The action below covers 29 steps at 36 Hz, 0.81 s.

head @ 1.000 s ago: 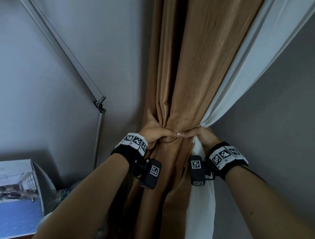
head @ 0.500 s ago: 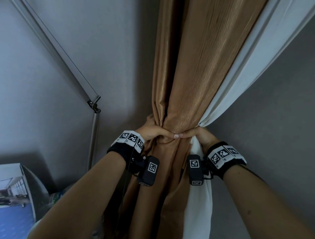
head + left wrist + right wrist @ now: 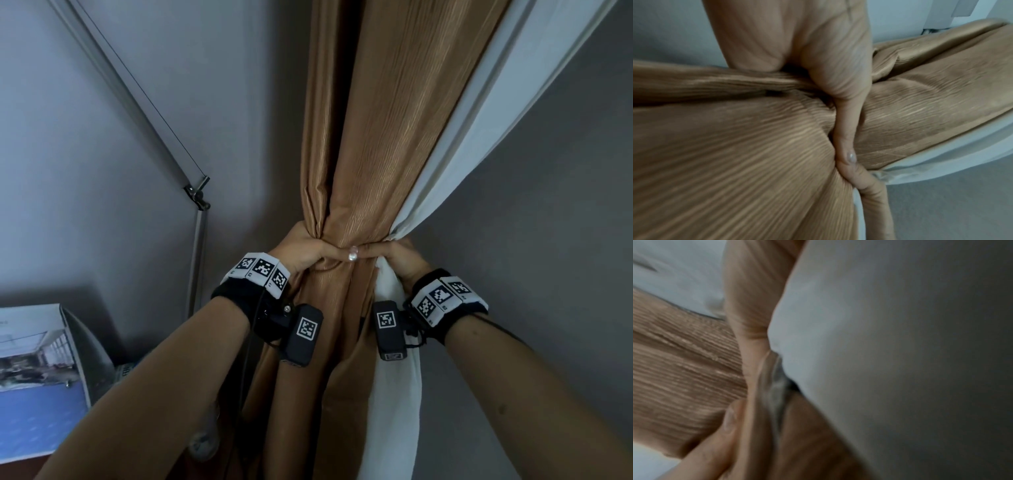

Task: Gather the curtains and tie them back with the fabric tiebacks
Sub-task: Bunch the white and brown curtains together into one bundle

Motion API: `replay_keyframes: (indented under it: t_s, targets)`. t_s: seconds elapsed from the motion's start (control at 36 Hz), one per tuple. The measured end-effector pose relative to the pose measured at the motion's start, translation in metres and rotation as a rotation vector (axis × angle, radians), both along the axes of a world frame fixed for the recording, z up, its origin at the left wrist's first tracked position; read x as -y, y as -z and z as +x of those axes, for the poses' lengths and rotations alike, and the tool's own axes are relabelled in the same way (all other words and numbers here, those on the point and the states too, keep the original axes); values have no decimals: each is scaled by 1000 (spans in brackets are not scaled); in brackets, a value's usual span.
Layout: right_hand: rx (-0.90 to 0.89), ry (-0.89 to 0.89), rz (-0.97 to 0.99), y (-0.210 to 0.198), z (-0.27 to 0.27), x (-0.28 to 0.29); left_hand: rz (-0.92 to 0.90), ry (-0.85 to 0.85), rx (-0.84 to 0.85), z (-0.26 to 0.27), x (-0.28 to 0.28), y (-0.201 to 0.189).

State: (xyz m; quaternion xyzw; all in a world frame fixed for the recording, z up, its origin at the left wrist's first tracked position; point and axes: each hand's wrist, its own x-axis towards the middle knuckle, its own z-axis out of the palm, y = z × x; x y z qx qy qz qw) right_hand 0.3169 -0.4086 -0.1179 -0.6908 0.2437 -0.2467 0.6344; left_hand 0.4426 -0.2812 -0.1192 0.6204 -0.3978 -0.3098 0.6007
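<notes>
A brown ribbed curtain with a white lining curtain on its right hangs gathered into one bundle. My left hand grips the bundle from the left, its thumb across the front. My right hand grips it from the right, over the white fabric, and the two thumbs meet at the front. In the left wrist view my left hand squeezes the brown curtain. In the blurred right wrist view my right hand lies between brown curtain and white curtain. No tieback shows.
A grey metal rod slants down the wall to a bracket left of the curtain, with a vertical pole below it. A picture board stands at the lower left. Grey wall lies on both sides.
Both hands keep the same grip on the bundle. The view has shifted slightly, and the gathered curtain sits a little tighter at the hands.
</notes>
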Motion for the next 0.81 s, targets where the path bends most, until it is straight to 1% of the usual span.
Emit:
replay_keyframes:
  t_s: [0.11, 0.22, 0.31, 0.39, 0.44, 0.53, 0.61, 0.72, 0.81]
  targets:
    - [44, -118, 25, -4, -9, -10, 9, 38, -11, -1, -8, -1]
    - [-2, -170, 9, -5, -15, -15, -22, 67, -20, -2, -14, 4]
    - [-14, -186, -6, -4, -21, -20, -9, -11, 45, 3, -13, 14]
    - [-37, -248, -20, -6, -29, -24, 111, -107, 140, 9, -12, 20]
    - [-63, -299, -12, -7, -33, -25, 159, -24, 116, 9, -15, 17]
    - [-79, -373, 11, -6, -38, -23, 145, 145, 58, -3, -21, 6]
    - [-85, -411, 17, -8, -43, -22, 127, 188, 38, -12, -23, 2]
    - [-75, -353, -64, -5, -39, -19, 135, 173, 23, -14, -23, 4]
    - [-102, -192, -128, 2, -37, -15, 120, 129, 20, -14, -24, 7]
